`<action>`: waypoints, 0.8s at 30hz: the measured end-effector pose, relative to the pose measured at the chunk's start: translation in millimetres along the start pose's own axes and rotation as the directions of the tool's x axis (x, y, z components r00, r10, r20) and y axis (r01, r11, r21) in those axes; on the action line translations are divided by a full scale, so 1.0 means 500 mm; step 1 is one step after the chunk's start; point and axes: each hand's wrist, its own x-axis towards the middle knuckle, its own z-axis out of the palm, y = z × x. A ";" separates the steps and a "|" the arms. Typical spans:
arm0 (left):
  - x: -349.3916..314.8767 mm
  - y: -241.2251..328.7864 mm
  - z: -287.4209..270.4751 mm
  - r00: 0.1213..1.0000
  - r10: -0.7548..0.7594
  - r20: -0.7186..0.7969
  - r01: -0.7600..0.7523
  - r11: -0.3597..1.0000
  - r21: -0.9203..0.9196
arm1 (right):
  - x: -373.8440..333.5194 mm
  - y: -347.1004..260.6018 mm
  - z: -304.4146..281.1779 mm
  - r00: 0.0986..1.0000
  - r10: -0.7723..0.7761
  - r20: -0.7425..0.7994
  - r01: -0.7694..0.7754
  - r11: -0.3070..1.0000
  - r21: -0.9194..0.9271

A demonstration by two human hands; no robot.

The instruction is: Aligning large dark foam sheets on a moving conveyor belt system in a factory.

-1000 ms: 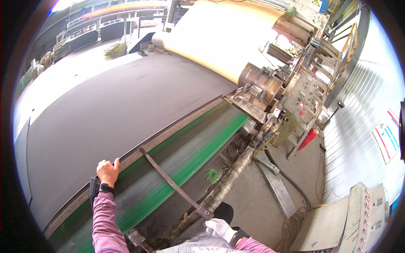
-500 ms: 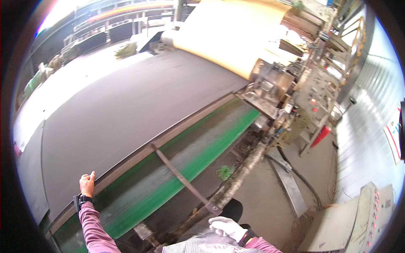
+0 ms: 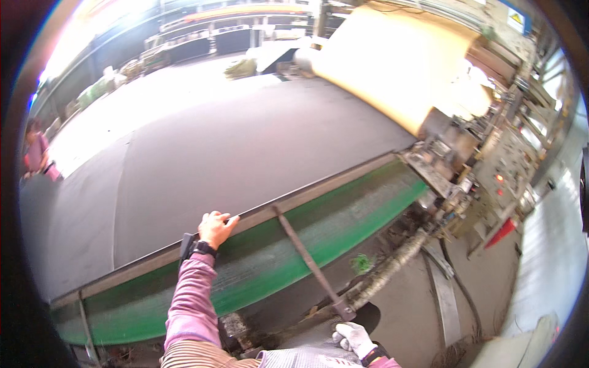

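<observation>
A wide dark grey sheet [image 3: 184,178] lies along a conveyor with a brown side rail [image 3: 319,191]. My left hand [image 3: 216,229], bare, with a black band and a dark block at the wrist, rests at the sheet's near edge over the rail. Its thumb is apart from the fingers, which bend slightly. My right hand [image 3: 354,339], in a pale glove, is low in front of me by the lower end of a rusty brace [image 3: 310,260]. Its fingers are curled, with nothing visible in them.
A green belt [image 3: 350,227] runs below the rail. At the far end is a large yellow roll [image 3: 392,55] beside machinery and a control panel [image 3: 500,178] with red lights. Another person [image 3: 40,153] stands at the far left. A metal plate [image 3: 445,306] and hose lie on the floor.
The view has swung left, bringing the person at far left into sight. My left hand is closer to the brace along the rail. My right hand's fingers look more curled.
</observation>
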 end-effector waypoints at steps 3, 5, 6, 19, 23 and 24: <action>0.028 -0.040 0.049 0.992 0.116 -0.050 -0.127 0.898 -0.421 | -0.001 0.003 -0.005 1.000 0.004 -0.008 -0.005 0.999 -0.035; 0.021 -0.120 0.057 0.915 0.378 -0.139 -0.363 0.923 0.126 | -0.003 0.007 -0.009 1.000 -0.003 -0.012 0.002 1.000 -0.022; 0.003 -0.165 0.055 0.942 0.324 -0.083 -0.271 0.884 0.380 | -0.003 0.009 -0.013 1.000 -0.002 -0.012 0.001 1.000 -0.015; -0.025 -0.037 -0.012 0.985 -0.122 -0.118 0.123 0.992 -0.004 | 0.026 0.015 -0.023 0.997 0.047 0.056 -0.049 0.998 0.031; 0.023 0.085 0.019 0.994 -0.090 -0.068 0.092 0.995 0.026 | 0.025 0.010 -0.019 0.997 0.058 0.044 -0.060 0.997 0.058; 0.037 0.111 0.030 0.995 -0.076 -0.065 0.077 0.997 0.023 | 0.026 0.009 -0.019 0.997 0.061 0.049 -0.064 0.995 0.070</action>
